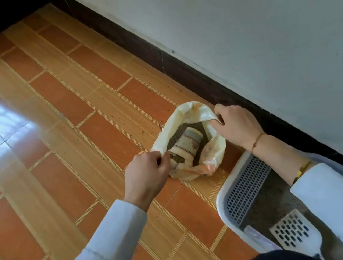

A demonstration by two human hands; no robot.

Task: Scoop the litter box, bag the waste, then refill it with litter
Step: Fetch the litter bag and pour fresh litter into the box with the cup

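A cream woven litter bag [214, 161] sits on the floor by the wall, its mouth pulled wide. Inside it lies a pale cylindrical cup [187, 144] on dark grey litter. My left hand [148, 173] pinches the bag's near-left rim. My right hand [237, 125] grips the far-right rim. The white litter box [224, 191] stands at the lower right with a grey perforated step [245, 190] and grey litter inside. A white slotted scoop [292, 231] rests in the box, under my right sleeve.
Orange and tan tiled floor [89, 124] stretches left, with litter grains scattered near the bag. A dark baseboard [179, 66] and white wall run diagonally behind. My knees and shoes show at the bottom edge.
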